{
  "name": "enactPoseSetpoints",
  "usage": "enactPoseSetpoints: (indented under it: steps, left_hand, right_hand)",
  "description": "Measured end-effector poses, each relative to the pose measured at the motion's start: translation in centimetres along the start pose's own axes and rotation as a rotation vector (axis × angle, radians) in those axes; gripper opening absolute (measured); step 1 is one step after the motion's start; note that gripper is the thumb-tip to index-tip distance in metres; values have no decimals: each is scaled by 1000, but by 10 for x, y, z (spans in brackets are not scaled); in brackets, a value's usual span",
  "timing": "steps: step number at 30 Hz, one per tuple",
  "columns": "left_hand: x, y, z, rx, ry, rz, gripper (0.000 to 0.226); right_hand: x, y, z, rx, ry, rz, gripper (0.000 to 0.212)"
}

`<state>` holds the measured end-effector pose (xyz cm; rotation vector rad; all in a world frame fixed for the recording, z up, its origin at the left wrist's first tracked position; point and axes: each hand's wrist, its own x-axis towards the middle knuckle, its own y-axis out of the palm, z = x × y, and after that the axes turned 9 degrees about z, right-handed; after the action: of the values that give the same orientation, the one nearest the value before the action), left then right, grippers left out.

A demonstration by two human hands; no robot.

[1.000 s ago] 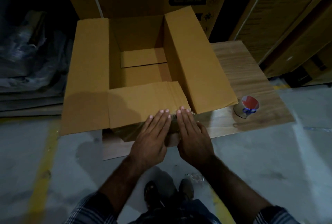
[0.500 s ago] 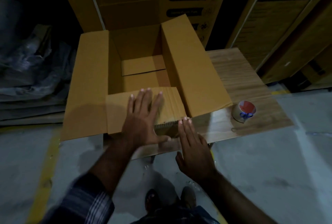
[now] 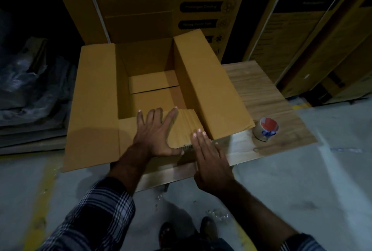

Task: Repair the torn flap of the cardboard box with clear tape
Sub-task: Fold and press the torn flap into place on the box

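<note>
I have the cardboard box (image 3: 153, 81) standing open on the low wooden table (image 3: 259, 89), pushed to the table's left so that its long left flap hangs out past the edge, and the near short flap (image 3: 181, 128) folded inward toward me where I can lean on it. That near flap is the one I take to be the torn one: its front edge shows raw corrugation between my two hands, and I judge I am pressing it flat so the tape along that edge beds down, though in this dim light I cannot make out the clear tape itself on the cardboard. My left hand (image 3: 155, 132) lies palm down on top of the flap, fingers spread wide and reaching almost to its far edge, thumb stretched out along the near edge; it grips nothing, it only presses. My right hand (image 3: 209, 154) is flat too, fingers straight and close together, their tips touching the flap's near right corner just beside the long right flap (image 3: 213, 89), the palm over the front of the box and the table edge; it also holds nothing. The tape roll (image 3: 265, 129) sits on the table to the right, well apart from both hands, left where my right hand could reach it if another strip is needed. Behind the box stand tall printed cartons (image 3: 181, 5), and my shoes (image 3: 189, 232) show on the concrete floor below.
</note>
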<state>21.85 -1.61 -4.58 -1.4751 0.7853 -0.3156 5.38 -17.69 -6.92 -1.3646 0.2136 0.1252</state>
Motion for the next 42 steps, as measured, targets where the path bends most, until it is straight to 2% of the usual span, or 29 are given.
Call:
enactPoseSetpoints:
  steps: [3,5,8,10,14,16,17,19,23,27,30,33,37,39,42]
  left_hand:
    - [-3,-4,-2,-2,-30,-28,144]
    - [-8,-8,-4,29,-29,-79,143]
    - [-18,-17,-10,52,-11,-202,139]
    - [-24,-23,-11,52,6,-290,135]
    - [-33,-27,-16,92,42,-387,131]
    - [-38,-26,-18,90,49,-419,130]
    - [-40,-25,-17,86,49,-427,130]
    - [-41,-23,-14,76,43,-412,131]
    - [-33,-21,-7,63,25,-266,135]
    - [-16,-19,-1,18,59,-150,130]
    - [-6,-16,2,21,110,-103,118]
    - [0,-10,3,48,148,-52,108]
    - [6,0,6,48,170,-38,104]
    - [7,3,8,74,183,-39,103]
    - [9,3,8,92,200,-32,97]
  right_hand:
    - [5,-10,0,3,-24,42,110]
    - [8,-24,-3,117,-40,75,104]
    - [21,-49,-8,407,8,-99,79]
    - [38,-69,-15,498,88,-187,68]
    - [60,-102,-24,819,274,-35,64]
    - [60,-108,-23,962,283,17,39]
    - [57,-110,-21,993,264,24,25]
    - [52,-115,-19,1022,217,12,15]
    - [45,-121,-20,1097,187,-24,25]
    - [47,-108,-29,948,243,-107,30]
    - [42,-91,-30,606,265,-247,32]
    - [23,-61,-12,242,113,-351,41]
    - [-1,-6,24,69,-35,-171,77]
    - [-3,13,29,-4,-26,-124,93]
    - [-1,20,24,-16,60,-100,102]
